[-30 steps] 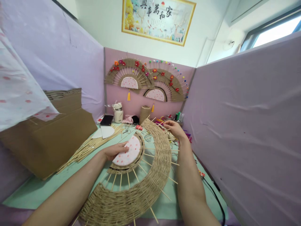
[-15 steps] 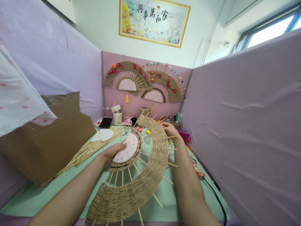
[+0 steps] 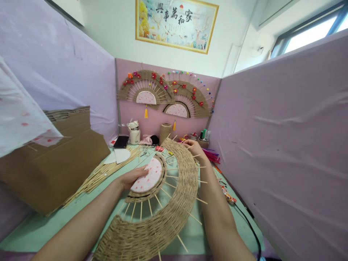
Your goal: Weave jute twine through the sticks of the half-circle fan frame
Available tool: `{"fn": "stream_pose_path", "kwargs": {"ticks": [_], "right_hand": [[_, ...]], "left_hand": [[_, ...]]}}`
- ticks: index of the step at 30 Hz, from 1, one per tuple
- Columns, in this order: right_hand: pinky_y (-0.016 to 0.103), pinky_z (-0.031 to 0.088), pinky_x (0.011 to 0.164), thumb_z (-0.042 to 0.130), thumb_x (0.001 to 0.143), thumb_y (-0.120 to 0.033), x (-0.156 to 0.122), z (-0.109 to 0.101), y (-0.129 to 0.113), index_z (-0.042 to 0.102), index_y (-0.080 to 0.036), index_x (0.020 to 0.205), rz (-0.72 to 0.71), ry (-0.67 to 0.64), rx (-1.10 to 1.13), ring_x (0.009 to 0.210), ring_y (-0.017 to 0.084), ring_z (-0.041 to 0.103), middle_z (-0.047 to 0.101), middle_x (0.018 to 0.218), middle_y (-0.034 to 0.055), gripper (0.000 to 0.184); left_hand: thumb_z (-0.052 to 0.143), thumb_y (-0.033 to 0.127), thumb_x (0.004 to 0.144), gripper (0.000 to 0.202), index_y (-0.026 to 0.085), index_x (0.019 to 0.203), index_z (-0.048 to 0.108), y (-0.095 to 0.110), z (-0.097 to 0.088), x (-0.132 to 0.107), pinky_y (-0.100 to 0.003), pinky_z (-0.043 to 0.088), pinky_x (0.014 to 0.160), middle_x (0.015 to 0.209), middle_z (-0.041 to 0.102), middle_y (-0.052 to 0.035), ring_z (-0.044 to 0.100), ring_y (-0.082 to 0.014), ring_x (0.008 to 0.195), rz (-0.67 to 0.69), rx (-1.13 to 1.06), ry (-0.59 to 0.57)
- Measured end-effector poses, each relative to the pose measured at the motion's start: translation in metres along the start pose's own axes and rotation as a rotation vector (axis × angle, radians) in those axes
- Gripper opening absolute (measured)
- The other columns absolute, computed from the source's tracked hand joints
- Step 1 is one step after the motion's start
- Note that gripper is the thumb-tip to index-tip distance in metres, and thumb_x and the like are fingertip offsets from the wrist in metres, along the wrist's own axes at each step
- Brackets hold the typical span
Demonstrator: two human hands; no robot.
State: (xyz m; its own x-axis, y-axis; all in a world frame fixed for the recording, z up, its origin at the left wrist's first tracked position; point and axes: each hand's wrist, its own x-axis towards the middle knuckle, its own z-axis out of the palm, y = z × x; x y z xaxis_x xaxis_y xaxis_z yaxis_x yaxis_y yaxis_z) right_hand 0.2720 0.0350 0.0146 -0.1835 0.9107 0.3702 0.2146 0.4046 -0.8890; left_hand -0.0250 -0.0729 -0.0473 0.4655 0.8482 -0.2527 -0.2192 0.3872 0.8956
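Note:
A large half-round woven fan (image 3: 187, 174) of tan twine on thin wooden sticks is held up over the table, tilted with its curve toward the right and front. Its core is a white half-disc with pink dots (image 3: 149, 177), edged by a narrow woven band with a dark line. My left hand (image 3: 134, 176) grips this half-disc, thumb on top and the other fingers hidden behind it. At the far end of the outer band, my right hand (image 3: 193, 148) has its fingers closed at the rim by the stick ends. Exactly what those fingertips pinch is partly hidden.
Thin sticks (image 3: 100, 175), white card pieces (image 3: 122, 156) and a phone (image 3: 121, 142) lie left. Behind stand a white bottle (image 3: 134, 134), a twine spool (image 3: 165, 132) and a pen holder (image 3: 203, 142). Cardboard (image 3: 62, 163) leans left; two decorated fans (image 3: 148, 81) hang on the back panel.
The fan has turned slightly, its far end shifting right and a little nearer, uncovering more of the twine spool. Both hands keep their places on it, and the view has shifted slightly.

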Motion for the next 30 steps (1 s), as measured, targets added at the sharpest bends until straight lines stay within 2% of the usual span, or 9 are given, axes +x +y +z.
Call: {"fn": "stream_pose_path", "kwargs": {"ticks": [4,9,13,17,23,26,30], "right_hand": [[0.023,0.037,0.052,0.063,0.065,-0.043,0.002,-0.002,0.003,0.065,-0.015,0.078,-0.003,-0.025,0.007,0.055,0.011,0.048,0.061,0.066,0.0007,0.030],[0.024,0.040,0.056,0.064,0.064,-0.041,0.005,0.000,0.007,0.064,-0.015,0.075,-0.034,0.032,0.053,0.059,0.012,0.050,0.062,0.070,0.0019,0.028],[0.024,0.039,0.056,0.064,0.064,-0.042,0.005,-0.002,0.004,0.062,-0.015,0.071,-0.046,0.067,0.057,0.059,0.012,0.049,0.060,0.067,0.0012,0.028],[0.023,0.036,0.053,0.061,0.066,-0.043,0.001,-0.009,-0.004,0.061,-0.015,0.070,-0.056,0.082,0.068,0.057,0.011,0.046,0.057,0.064,0.0003,0.028],[0.021,0.033,0.052,0.063,0.065,-0.035,-0.011,-0.027,-0.022,0.059,-0.016,0.069,-0.083,0.032,0.080,0.053,0.008,0.044,0.053,0.058,-0.0034,0.020],[0.022,0.036,0.057,0.066,0.065,-0.033,-0.019,-0.036,-0.033,0.058,-0.016,0.069,-0.084,-0.019,0.066,0.056,0.009,0.047,0.054,0.061,-0.0034,0.019],[0.023,0.037,0.060,0.065,0.066,-0.032,-0.032,-0.043,-0.052,0.058,-0.016,0.070,-0.118,-0.090,0.022,0.060,0.009,0.048,0.055,0.065,-0.0031,0.018]], "left_hand": [[0.072,0.027,0.067,0.055,0.013,0.117,0.054,-0.001,-0.001,0.001,-0.026,0.051,0.058,0.090,0.071,-0.0106,0.066,-0.0184,0.068,0.006,-0.004,-0.006],[0.070,0.027,0.070,0.062,0.015,0.126,0.047,0.010,0.003,0.002,-0.027,0.052,0.063,0.094,0.070,-0.0099,0.067,-0.0185,0.072,0.010,0.022,-0.027],[0.072,0.024,0.069,0.070,0.018,0.132,0.040,0.035,0.007,0.004,-0.024,0.051,0.060,0.091,0.071,-0.0061,0.066,-0.0147,0.066,-0.028,0.104,-0.035],[0.073,0.023,0.068,0.078,0.023,0.136,0.034,0.070,0.006,0.002,-0.022,0.050,0.058,0.090,0.071,-0.0046,0.066,-0.0140,0.067,-0.106,0.244,-0.070],[0.072,0.026,0.069,0.076,0.025,0.135,0.036,0.117,0.005,-0.009,-0.023,0.051,0.061,0.094,0.070,-0.0054,0.066,-0.0151,0.068,-0.186,0.430,-0.119],[0.072,0.027,0.068,0.078,0.026,0.136,0.035,0.126,0.004,-0.014,-0.024,0.051,0.063,0.094,0.070,-0.0050,0.066,-0.0163,0.071,-0.227,0.489,-0.122],[0.074,0.030,0.065,0.082,0.026,0.136,0.035,0.123,-0.002,-0.016,-0.025,0.050,0.065,0.094,0.070,-0.0058,0.066,-0.0175,0.074,-0.276,0.542,-0.116]]}}
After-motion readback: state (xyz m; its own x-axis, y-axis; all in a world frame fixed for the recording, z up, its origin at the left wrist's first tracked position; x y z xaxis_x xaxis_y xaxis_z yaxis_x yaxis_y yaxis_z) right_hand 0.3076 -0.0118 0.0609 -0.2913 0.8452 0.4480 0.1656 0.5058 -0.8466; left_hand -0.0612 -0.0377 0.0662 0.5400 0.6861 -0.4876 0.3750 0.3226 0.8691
